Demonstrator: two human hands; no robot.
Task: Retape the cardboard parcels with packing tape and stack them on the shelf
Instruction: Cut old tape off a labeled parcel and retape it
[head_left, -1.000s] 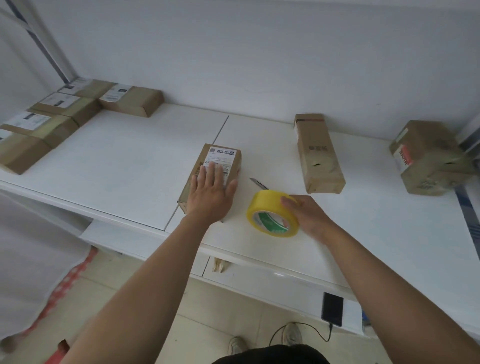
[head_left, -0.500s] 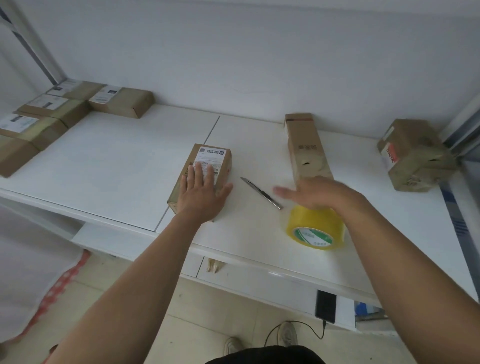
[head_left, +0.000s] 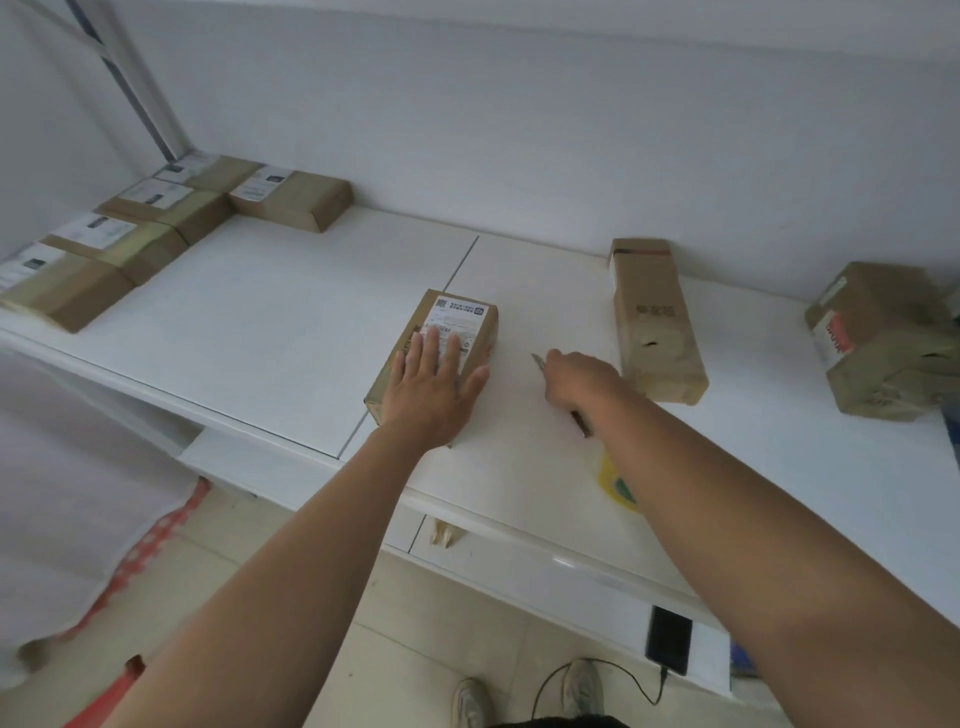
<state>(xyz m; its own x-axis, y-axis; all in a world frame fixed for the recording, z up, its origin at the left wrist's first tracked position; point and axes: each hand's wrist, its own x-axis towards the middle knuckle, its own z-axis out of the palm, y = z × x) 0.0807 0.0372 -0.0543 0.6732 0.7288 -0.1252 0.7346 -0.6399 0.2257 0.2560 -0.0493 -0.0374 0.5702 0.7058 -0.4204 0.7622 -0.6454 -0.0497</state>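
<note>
At the bottom of the frame your shoes (head_left: 524, 699) stand on the floor by a black phone (head_left: 668, 647) on a low ledge. Above that, the yellow tape roll (head_left: 615, 483) lies on the white shelf (head_left: 260, 322), mostly hidden under your right forearm. Your right hand (head_left: 579, 382) curls round the knife (head_left: 540, 361) at centre frame. Your left hand (head_left: 434, 387) presses flat, fingers straight, on the labelled parcel (head_left: 457, 325). Further back, closed boxes: a long box (head_left: 652, 317), a crumpled box (head_left: 878, 338) at right, and a row of parcels (head_left: 156, 234) in the upper left.
</note>
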